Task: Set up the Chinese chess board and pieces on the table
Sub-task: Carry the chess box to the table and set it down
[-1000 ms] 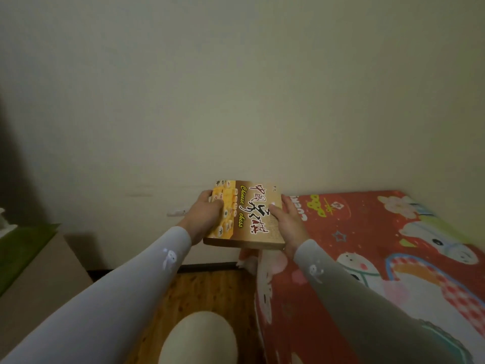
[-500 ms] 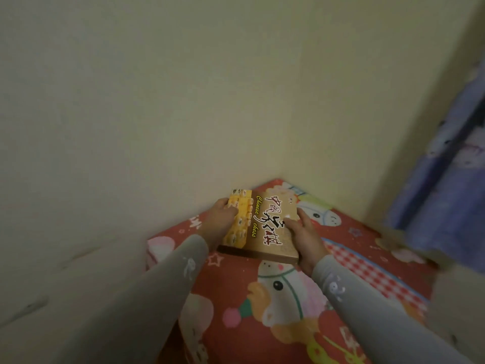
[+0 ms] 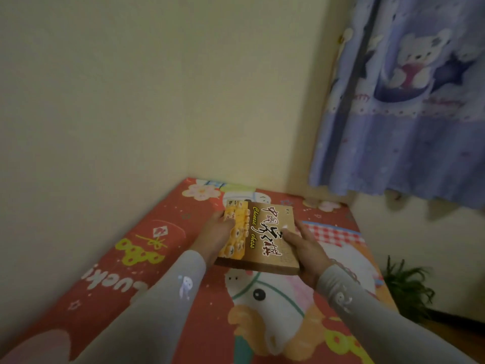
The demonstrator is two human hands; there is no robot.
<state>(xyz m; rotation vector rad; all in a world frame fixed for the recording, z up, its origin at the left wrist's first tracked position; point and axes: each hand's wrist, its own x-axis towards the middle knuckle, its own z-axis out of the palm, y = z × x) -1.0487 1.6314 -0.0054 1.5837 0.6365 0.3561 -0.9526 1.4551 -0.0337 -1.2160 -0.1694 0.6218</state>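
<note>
While both hands hold it from opposite sides, the flat brown cardboard Chinese chess box [image 3: 265,237] sits just right of frame centre, at about 5 o'clock from the middle of the view. Box is tilted, near edge toward the camera; can't tell if its far edge touches the cloth. Lid is printed with red and black Chinese characters, yellow "Chinese chess" script, and a yellow strip of piece pictures along its 9 o'clock side.

Left hand [image 3: 215,236]: at the box's 9 o'clock edge, fingers curled over the yellow strip, gripping it. Right hand [image 3: 305,248]: at the box's 3 o'clock edge, thumb on the lid, other fingers wrapped under the side, gripping it. Both arms in pale grey sleeves [image 3: 170,292] with small white cartoon prints.

Below the box: table covered by a red cartoon-print tablecloth [image 3: 147,243] with a white horse-like figure, flowers and yellow-green lettering. Table runs into the wall corner at 12 o'clock from the box.

Cream wall [image 3: 131,88] fills 9 to 12 o'clock. Blue curtain with teddy-bear print [image 3: 409,101] hangs at 1–2 o'clock. Dark green spiky plant [image 3: 409,287] at 4 o'clock, off the table's edge.
</note>
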